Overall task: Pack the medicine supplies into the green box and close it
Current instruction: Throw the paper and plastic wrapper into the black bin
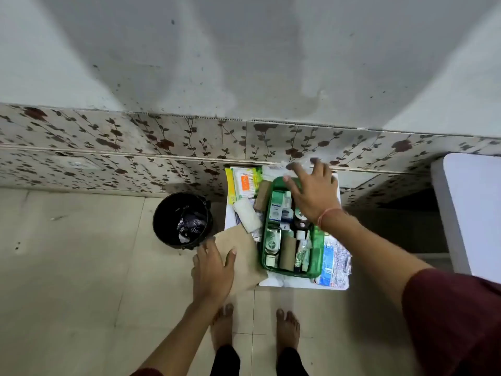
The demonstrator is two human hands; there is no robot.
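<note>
The green box (317, 256) sits open on a small white table (298, 283), filled with bottles, a brown roll and small cartons. My right hand (311, 191) hovers over its far end, fingers spread, holding nothing. My left hand (212, 270) rests flat on a brown paper envelope (245, 253) at the table's near-left corner. A white bandage roll (246, 214), a brown block (262, 195) and an orange-and-white packet (245, 181) lie left of the box. Blister strips (337, 260) lie along its right side.
A black bin (181, 221) with a dark liner stands on the tiled floor left of the table. A flowered tile wall runs right behind the table. A white table (471, 207) is at the right edge. My bare feet are below the table.
</note>
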